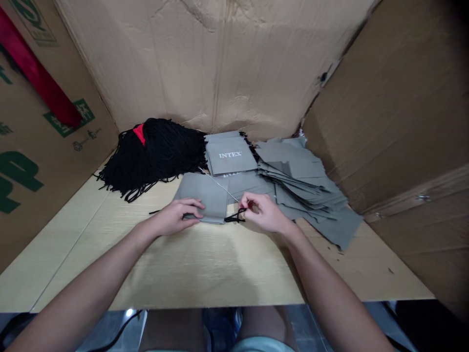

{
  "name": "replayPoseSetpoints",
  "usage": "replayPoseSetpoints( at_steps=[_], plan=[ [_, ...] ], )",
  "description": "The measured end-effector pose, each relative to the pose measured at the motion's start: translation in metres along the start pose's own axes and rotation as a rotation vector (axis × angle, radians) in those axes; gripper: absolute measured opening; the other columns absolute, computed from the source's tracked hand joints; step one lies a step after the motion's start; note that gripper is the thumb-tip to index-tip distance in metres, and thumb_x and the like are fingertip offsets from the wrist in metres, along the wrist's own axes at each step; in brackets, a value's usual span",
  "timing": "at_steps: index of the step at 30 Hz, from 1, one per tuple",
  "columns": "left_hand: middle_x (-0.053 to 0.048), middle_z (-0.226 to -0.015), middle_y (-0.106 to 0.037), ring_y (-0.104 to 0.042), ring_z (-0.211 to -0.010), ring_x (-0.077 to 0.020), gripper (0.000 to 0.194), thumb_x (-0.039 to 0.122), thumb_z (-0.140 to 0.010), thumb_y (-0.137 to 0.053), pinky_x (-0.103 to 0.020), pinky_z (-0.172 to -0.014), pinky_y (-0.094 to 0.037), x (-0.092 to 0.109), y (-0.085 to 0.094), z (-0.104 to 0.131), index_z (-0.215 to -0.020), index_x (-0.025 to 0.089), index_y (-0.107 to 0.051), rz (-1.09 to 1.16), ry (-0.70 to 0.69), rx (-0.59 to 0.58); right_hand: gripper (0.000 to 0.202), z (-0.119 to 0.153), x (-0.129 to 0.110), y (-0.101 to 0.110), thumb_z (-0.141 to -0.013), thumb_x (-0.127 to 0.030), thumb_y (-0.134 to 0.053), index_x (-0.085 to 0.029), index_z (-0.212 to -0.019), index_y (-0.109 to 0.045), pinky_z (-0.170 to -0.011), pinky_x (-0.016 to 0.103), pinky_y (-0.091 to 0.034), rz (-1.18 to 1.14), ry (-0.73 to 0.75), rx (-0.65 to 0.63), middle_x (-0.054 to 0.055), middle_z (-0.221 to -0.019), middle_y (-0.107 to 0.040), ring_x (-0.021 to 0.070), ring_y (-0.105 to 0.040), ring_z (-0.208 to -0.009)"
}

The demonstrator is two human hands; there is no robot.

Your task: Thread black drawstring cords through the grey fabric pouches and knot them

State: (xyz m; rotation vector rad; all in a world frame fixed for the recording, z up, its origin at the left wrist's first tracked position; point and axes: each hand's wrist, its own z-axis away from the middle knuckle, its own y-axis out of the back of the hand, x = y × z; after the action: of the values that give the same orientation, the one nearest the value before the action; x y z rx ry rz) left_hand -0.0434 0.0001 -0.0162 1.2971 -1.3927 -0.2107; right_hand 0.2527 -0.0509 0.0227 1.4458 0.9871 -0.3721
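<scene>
A flat grey fabric pouch (208,190) lies on the table, its hemmed edge toward me. My left hand (179,215) grips it at the near left, fingers on top and thumb at the hem. A black cord (233,216) comes out of the hem's right end in a loop, and a short black end sticks out left of my left hand. My right hand (262,211) pinches the loop just right of the pouch. From the same fingers a thin metal wire (219,183) slants up and left over the pouch; its grip end is hidden.
A big bundle of black cords (157,151), with a red tie (139,133), lies at the back left. Stacked grey pouches printed INTEX (230,154) sit at the back middle. Loose grey pieces (311,186) spread to the right. Cardboard walls (220,63) enclose three sides.
</scene>
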Motion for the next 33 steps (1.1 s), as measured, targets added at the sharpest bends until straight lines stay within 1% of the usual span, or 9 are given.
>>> replayPoseSetpoints(
  at_steps=[3, 5, 11, 15, 19, 22, 26, 29, 33],
  plan=[
    [-0.009, -0.12, -0.066, -0.059, -0.119, -0.0228, 0.013, 0.025, -0.086, -0.063, -0.042, -0.101, -0.047, 0.0, -0.001, 0.0, -0.096, 0.022, -0.071, 0.02, 0.008, 0.009, 0.011, -0.003, 0.002, -0.006, -0.066, -0.014, -0.05, -0.02, -0.07, -0.042, -0.06, 0.024, -0.04, -0.278, -0.055, 0.052, 0.001, -0.078, -0.065, 0.0143, -0.059, -0.071],
    [-0.008, -0.12, -0.066, -0.059, -0.119, -0.0228, 0.014, 0.026, -0.086, -0.063, -0.042, -0.102, -0.047, 0.0, -0.001, 0.001, -0.097, 0.022, -0.071, 0.019, 0.005, 0.016, 0.011, -0.006, 0.003, -0.01, -0.066, -0.015, -0.049, -0.021, -0.07, -0.041, -0.063, 0.026, -0.042, -0.424, -0.067, 0.079, 0.002, -0.076, -0.067, 0.0164, -0.063, -0.075],
    [-0.009, -0.115, -0.068, -0.058, -0.121, -0.0225, 0.019, 0.028, -0.089, -0.06, -0.041, -0.103, -0.046, 0.002, 0.0, 0.0, -0.105, 0.021, -0.067, -0.009, 0.016, 0.007, 0.013, -0.012, 0.002, -0.017, -0.061, -0.016, -0.049, -0.02, -0.07, -0.041, -0.047, 0.02, -0.03, -0.767, -0.228, 0.217, -0.003, -0.067, -0.062, 0.0081, -0.05, -0.048],
    [-0.008, -0.112, -0.069, -0.058, -0.122, -0.0223, 0.02, 0.031, -0.091, -0.057, -0.04, -0.102, -0.046, 0.003, 0.002, -0.001, -0.105, 0.021, -0.066, -0.012, 0.041, -0.004, 0.018, -0.013, 0.002, -0.017, -0.058, -0.013, -0.051, -0.02, -0.071, -0.042, -0.045, 0.02, -0.032, -0.911, -0.298, 0.216, -0.004, -0.066, -0.06, 0.0091, -0.055, -0.047],
    [-0.007, -0.111, -0.07, -0.058, -0.121, -0.0222, 0.021, 0.033, -0.092, -0.055, -0.038, -0.101, -0.047, 0.002, 0.001, 0.0, -0.105, 0.021, -0.065, -0.015, 0.081, -0.004, 0.02, -0.013, 0.007, -0.015, -0.06, -0.013, -0.052, -0.021, -0.074, -0.042, -0.05, 0.023, -0.04, -0.866, -0.307, 0.228, -0.002, -0.068, -0.064, 0.015, -0.065, -0.057],
    [-0.007, -0.11, -0.07, -0.059, -0.12, -0.0219, 0.022, 0.033, -0.094, -0.052, -0.037, -0.1, -0.048, 0.002, 0.001, 0.001, -0.106, 0.021, -0.065, -0.037, 0.087, 0.002, 0.019, -0.012, 0.01, -0.014, -0.067, -0.019, -0.057, -0.021, -0.081, -0.046, -0.056, 0.026, -0.045, -0.718, -0.287, 0.22, -0.001, -0.07, -0.068, 0.0168, -0.067, -0.065],
    [-0.007, -0.113, -0.07, -0.062, -0.116, -0.0208, 0.025, 0.031, -0.097, -0.045, -0.035, -0.098, -0.049, 0.003, 0.001, 0.002, -0.108, 0.021, -0.065, -0.104, 0.08, 0.023, 0.025, -0.007, 0.011, -0.016, -0.074, -0.028, -0.067, -0.021, -0.095, -0.055, -0.06, 0.025, -0.046, -0.43, -0.233, 0.046, 0.004, -0.086, -0.073, 0.0156, -0.065, -0.072],
    [-0.008, -0.115, -0.07, -0.065, -0.111, -0.0205, 0.026, 0.03, -0.098, -0.043, -0.035, -0.096, -0.051, 0.004, 0.002, 0.002, -0.107, 0.02, -0.065, -0.152, 0.071, 0.038, 0.027, -0.005, 0.01, -0.02, -0.074, -0.032, -0.07, -0.02, -0.095, -0.06, -0.06, 0.026, -0.045, -0.343, -0.214, -0.082, 0.006, -0.089, -0.074, 0.0151, -0.063, -0.07],
    [-0.009, -0.109, -0.071, -0.065, -0.112, -0.0199, 0.022, 0.027, -0.097, -0.045, -0.033, -0.095, -0.052, 0.006, 0.003, 0.001, -0.104, 0.019, -0.065, -0.175, 0.043, 0.026, 0.023, -0.005, 0.007, -0.023, -0.07, -0.023, -0.071, -0.017, -0.091, -0.062, -0.064, 0.026, -0.047, -0.34, -0.18, -0.086, 0.004, -0.078, -0.07, 0.0144, -0.062, -0.069]
  ],
)
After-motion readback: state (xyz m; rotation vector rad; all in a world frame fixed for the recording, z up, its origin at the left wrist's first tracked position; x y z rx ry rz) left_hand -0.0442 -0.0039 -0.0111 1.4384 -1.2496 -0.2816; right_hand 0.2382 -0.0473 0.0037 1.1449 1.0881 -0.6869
